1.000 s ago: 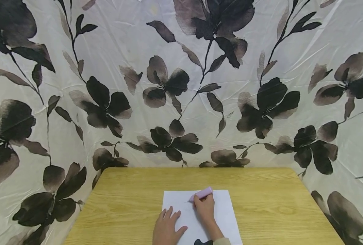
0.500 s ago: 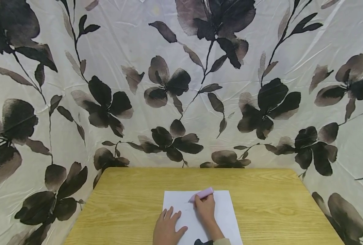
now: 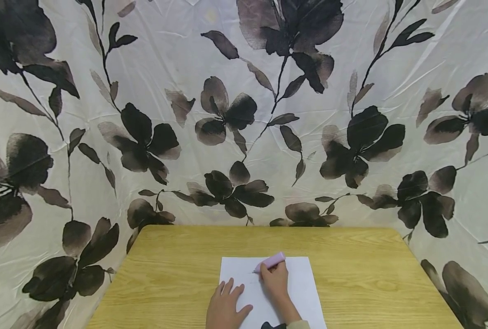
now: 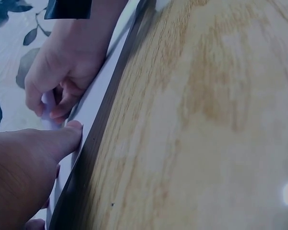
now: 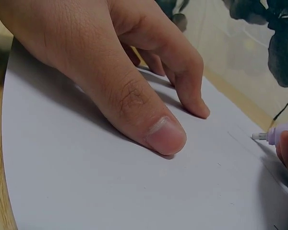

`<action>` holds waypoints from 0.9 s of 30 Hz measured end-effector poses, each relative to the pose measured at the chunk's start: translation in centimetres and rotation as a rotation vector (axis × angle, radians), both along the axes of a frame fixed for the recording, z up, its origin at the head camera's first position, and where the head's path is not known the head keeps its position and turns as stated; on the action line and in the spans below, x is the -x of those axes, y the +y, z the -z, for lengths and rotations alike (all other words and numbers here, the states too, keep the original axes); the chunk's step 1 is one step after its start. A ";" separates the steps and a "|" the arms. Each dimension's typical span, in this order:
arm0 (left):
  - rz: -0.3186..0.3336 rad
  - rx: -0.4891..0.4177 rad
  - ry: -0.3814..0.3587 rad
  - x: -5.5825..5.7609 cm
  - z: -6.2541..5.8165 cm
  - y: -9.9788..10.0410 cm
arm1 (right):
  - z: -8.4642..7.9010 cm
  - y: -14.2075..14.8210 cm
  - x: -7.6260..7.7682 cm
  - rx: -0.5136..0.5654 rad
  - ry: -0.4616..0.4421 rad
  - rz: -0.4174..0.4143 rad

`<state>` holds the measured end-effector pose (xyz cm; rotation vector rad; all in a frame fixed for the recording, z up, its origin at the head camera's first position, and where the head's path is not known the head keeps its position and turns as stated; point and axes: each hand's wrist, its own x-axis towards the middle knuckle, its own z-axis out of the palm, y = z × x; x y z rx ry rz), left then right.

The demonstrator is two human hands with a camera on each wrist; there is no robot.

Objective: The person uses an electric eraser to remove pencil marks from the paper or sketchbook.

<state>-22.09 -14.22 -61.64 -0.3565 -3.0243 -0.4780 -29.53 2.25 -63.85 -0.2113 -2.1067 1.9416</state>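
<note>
In the head view, a white sheet of paper [image 3: 301,292] lies on the yellow wood-grain table. My right hand [image 3: 276,281] pinches a thick lilac pen-shaped tool [image 3: 273,260] whose narrow pale tip points down-left at the sheet. Faint thin marks show beside the tip and lower down. On the paper's left part my left hand [image 3: 226,305] rests with fingers spread. The right wrist view has the left hand [image 5: 129,81] large, its thumb on the paper, and the tool's tip [image 5: 260,136] at the right edge. In the left wrist view, the right hand [image 4: 69,67] grips the lilac tool [image 4: 49,108].
Around the sheet extends the table [image 3: 363,274], with its far edge against a white curtain [image 3: 301,114] printed with dark flowers. A black object [image 3: 273,325] shows by the right wrist. Bare wood [image 4: 182,143] fills much of the left wrist view.
The head view has shifted very slightly. My right hand and the tool have moved a tiny amount over the same spot; the left hand keeps its place on the paper.
</note>
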 end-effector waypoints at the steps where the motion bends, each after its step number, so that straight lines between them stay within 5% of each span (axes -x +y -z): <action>1: 0.000 -0.001 0.000 0.0 0.0 0.0 | 0.0 0.0 0.0 -0.003 -0.003 0.002; 15: 0.013 0.005 0.015 0.2 1.0 -0.1 | 0.0 -0.1 0.0 -0.016 -0.032 -0.006; 22: 0.009 0.001 0.013 0.4 1.1 -0.2 | -0.1 0.1 -0.1 0.099 0.010 0.014; 27: 0.006 -0.014 0.025 0.3 1.2 -0.2 | -0.2 0.1 -0.3 0.039 0.032 0.036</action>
